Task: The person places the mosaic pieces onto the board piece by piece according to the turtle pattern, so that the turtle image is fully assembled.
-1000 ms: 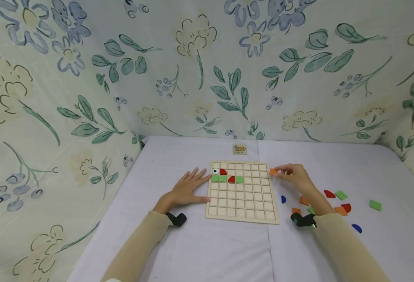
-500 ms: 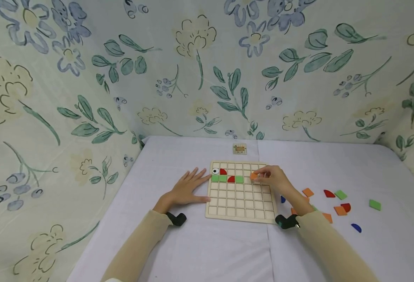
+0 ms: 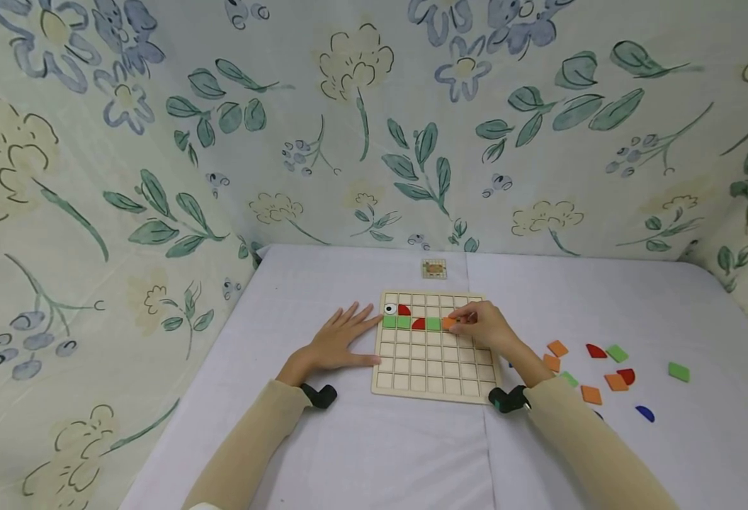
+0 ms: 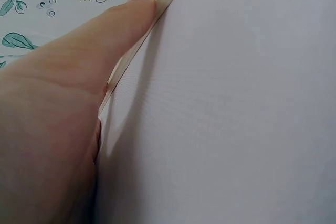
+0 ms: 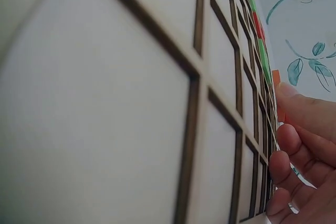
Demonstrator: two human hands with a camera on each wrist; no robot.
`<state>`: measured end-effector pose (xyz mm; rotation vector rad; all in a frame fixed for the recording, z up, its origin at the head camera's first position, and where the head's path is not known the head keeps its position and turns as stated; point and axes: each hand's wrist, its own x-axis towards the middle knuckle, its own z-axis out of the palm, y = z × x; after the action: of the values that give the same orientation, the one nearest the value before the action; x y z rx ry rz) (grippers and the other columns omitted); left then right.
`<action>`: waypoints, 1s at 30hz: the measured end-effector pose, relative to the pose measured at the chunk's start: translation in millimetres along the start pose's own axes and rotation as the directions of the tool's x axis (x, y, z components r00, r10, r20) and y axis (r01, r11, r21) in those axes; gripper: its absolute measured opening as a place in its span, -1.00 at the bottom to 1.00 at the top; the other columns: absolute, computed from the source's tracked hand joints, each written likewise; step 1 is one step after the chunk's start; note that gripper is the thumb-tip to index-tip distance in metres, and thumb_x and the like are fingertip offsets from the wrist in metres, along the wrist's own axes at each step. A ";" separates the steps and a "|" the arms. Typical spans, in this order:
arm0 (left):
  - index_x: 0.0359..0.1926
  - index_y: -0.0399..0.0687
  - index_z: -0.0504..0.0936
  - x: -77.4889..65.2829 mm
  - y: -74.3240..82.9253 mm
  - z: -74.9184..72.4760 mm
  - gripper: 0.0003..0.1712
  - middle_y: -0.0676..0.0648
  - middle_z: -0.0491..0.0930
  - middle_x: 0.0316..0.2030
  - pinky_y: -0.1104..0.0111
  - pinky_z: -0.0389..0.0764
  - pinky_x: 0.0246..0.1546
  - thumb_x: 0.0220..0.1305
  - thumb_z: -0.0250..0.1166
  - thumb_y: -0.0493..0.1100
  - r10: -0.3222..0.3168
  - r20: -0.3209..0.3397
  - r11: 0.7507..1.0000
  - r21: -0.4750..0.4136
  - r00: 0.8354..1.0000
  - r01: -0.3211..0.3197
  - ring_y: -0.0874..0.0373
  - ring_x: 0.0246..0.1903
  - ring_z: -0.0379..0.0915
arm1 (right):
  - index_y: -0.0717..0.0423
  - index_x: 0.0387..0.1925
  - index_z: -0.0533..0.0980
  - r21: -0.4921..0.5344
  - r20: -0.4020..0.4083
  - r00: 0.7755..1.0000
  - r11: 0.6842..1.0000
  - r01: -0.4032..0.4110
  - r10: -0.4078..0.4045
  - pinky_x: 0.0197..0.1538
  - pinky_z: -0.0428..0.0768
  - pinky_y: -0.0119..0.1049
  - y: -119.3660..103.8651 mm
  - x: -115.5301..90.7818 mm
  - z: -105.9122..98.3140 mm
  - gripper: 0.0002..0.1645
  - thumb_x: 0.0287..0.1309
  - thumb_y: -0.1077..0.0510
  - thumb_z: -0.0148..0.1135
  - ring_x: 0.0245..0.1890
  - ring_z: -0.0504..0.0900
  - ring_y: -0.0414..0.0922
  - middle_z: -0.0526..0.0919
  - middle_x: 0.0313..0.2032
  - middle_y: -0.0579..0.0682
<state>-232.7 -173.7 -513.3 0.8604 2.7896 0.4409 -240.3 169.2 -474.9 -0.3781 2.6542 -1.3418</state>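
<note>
My right hand (image 3: 485, 326) pinches an orange square tile (image 3: 448, 323) at the wooden grid board (image 3: 438, 398), just right of a green tile (image 3: 433, 324) in the second-filled row. The right wrist view shows the thumb and fingers on that orange tile (image 5: 276, 85), close over the grid. Along the same row lie two green tiles (image 3: 396, 322) and a red quarter-round tile (image 3: 418, 324). Above them sit a round eye tile (image 3: 390, 309) and another red quarter-round (image 3: 404, 310). My left hand (image 3: 342, 343) rests with fingers spread at the board's left edge; its thumb (image 4: 131, 19) touches the rim.
Loose tiles lie on the white cloth right of the board: several orange squares (image 3: 591, 394), green ones (image 3: 678, 371), red quarter-rounds (image 3: 596, 350) and a blue half-round (image 3: 645, 413). A small picture card (image 3: 434, 268) lies behind the board. Floral fabric (image 3: 361, 142) hangs around the table.
My right hand has carried the orange tile leftward from beyond the board's right edge to the spot beside the green tile. The left hand has stayed in place.
</note>
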 end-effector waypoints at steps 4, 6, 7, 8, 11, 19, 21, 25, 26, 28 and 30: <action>0.59 0.42 -0.11 0.7 0.2 0.0 0.11 0.13 -0.28 0.57 0.06 -0.42 0.47 0.14 0.04 0.64 0.001 -0.001 1.000 0.007 1.000 -0.001 0.08 0.53 -0.56 | 0.34 -0.10 0.67 -0.020 0.001 1.000 1.000 0.008 -0.008 -0.38 0.41 -0.32 1.1 0.1 -0.2 -0.73 0.16 0.29 0.41 -0.42 0.41 -0.08 0.57 -0.40 0.02; 0.59 0.42 -0.11 1.0 0.2 -0.2 0.11 0.14 -0.29 0.57 0.07 -0.43 0.47 0.14 0.04 0.64 0.000 0.000 1.000 0.011 1.000 0.000 0.08 0.53 -0.56 | 0.34 -0.11 0.68 -0.020 0.000 1.000 1.000 0.006 -0.006 -0.38 0.41 -0.32 1.2 0.0 -0.1 -0.73 0.15 0.30 0.42 -0.43 0.41 -0.08 0.58 -0.41 0.02; 0.59 0.42 -0.11 1.1 0.1 -0.1 0.11 0.15 -0.30 0.57 0.07 -0.43 0.47 0.14 0.04 0.64 0.000 0.001 1.000 0.014 1.000 0.000 0.09 0.53 -0.56 | 0.34 -0.11 0.68 -0.021 0.001 1.000 1.000 0.005 -0.005 -0.38 0.41 -0.32 1.4 0.0 0.0 -0.73 0.14 0.31 0.43 -0.43 0.41 -0.08 0.59 -0.41 0.02; 0.59 0.44 -0.13 1.4 0.2 -0.3 0.11 0.16 -0.31 0.57 0.09 -0.44 0.47 0.13 0.04 0.65 -0.003 0.004 1.000 0.015 1.000 0.003 0.10 0.53 -0.57 | 0.35 -0.11 0.68 -0.018 0.002 1.000 1.000 0.005 -0.005 -0.39 0.41 -0.33 1.5 0.1 0.1 -0.73 0.14 0.31 0.43 -0.43 0.41 -0.08 0.59 -0.41 0.02; 0.59 0.44 -0.13 1.2 0.6 -0.3 0.11 0.15 -0.31 0.57 0.09 -0.44 0.47 0.14 0.04 0.64 -0.001 0.002 1.000 0.017 1.000 0.001 0.09 0.53 -0.56 | 0.35 -0.11 0.68 -0.012 0.001 1.000 1.000 0.002 -0.002 -0.39 0.41 -0.34 2.3 0.1 0.3 -0.72 0.13 0.31 0.44 -0.44 0.42 -0.09 0.60 -0.41 0.02; 0.59 0.41 -0.09 -0.1 3.1 -0.4 0.11 0.10 -0.25 0.58 0.04 -0.40 0.47 0.14 0.06 0.63 0.006 -0.005 1.000 0.002 1.000 -0.006 0.05 0.54 -0.52 | 0.33 -0.13 0.69 -0.035 -0.004 1.000 0.999 0.018 -0.018 -0.40 0.40 -0.34 5.9 0.6 1.2 -0.73 0.10 0.32 0.45 -0.45 0.42 -0.10 0.59 -0.45 -0.01; 0.59 0.39 -0.08 -0.5 3.6 -0.9 0.11 0.09 -0.24 0.58 0.04 -0.40 0.47 0.14 0.07 0.63 0.007 -0.006 1.000 -0.002 1.000 -0.007 0.04 0.54 -0.52 | 0.32 -0.14 0.69 -0.041 -0.005 1.000 0.999 0.023 -0.024 -0.40 0.41 -0.34 5.7 1.0 1.6 -0.73 0.09 0.33 0.46 -0.46 0.42 -0.11 0.59 -0.46 -0.01; 0.59 0.35 -0.06 -1.4 4.1 -2.2 0.11 0.06 -0.22 0.58 0.02 -0.39 0.47 0.15 0.09 0.61 0.011 -0.010 1.000 -0.007 1.000 -0.011 0.00 0.54 -0.49 | 0.33 -0.15 0.69 -0.047 -0.006 1.000 0.998 0.030 -0.031 -0.41 0.40 -0.33 3.9 2.3 2.3 -0.73 0.07 0.33 0.47 -0.47 0.42 -0.11 0.59 -0.47 0.00; 0.59 0.34 -0.04 -1.4 4.1 -2.3 0.11 0.05 -0.21 0.58 0.01 -0.38 0.47 0.15 0.09 0.61 0.012 -0.013 1.000 -0.008 1.000 -0.012 -0.01 0.54 -0.48 | 0.33 -0.15 0.69 -0.045 -0.006 1.000 0.999 0.026 -0.026 -0.40 0.40 -0.33 3.5 2.6 2.3 -0.73 0.07 0.33 0.47 -0.47 0.42 -0.11 0.59 -0.46 0.00; 0.59 0.34 -0.04 -1.5 4.3 -2.5 0.11 0.06 -0.21 0.58 0.00 -0.38 0.47 0.15 0.09 0.61 0.010 -0.013 1.000 -0.007 1.000 -0.010 -0.01 0.54 -0.47 | 0.32 -0.14 0.69 -0.047 -0.005 1.000 0.999 0.011 -0.011 -0.40 0.41 -0.33 3.0 2.7 2.1 -0.72 0.08 0.32 0.47 -0.46 0.42 -0.11 0.60 -0.46 0.00; 0.59 0.34 -0.02 -1.3 4.9 -2.7 0.10 0.05 -0.19 0.58 -0.01 -0.37 0.47 0.15 0.10 0.60 0.012 -0.016 1.000 -0.012 1.000 -0.012 -0.03 0.54 -0.46 | 0.31 -0.12 0.69 -0.041 -0.005 1.000 0.999 -0.006 0.006 -0.38 0.42 -0.31 2.5 1.8 0.7 -0.71 0.09 0.31 0.47 -0.44 0.43 -0.10 0.60 -0.44 0.00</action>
<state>-229.9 -171.2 -509.1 0.8757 2.7951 0.4681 -242.3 169.6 -477.3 -0.3726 2.6879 -1.2901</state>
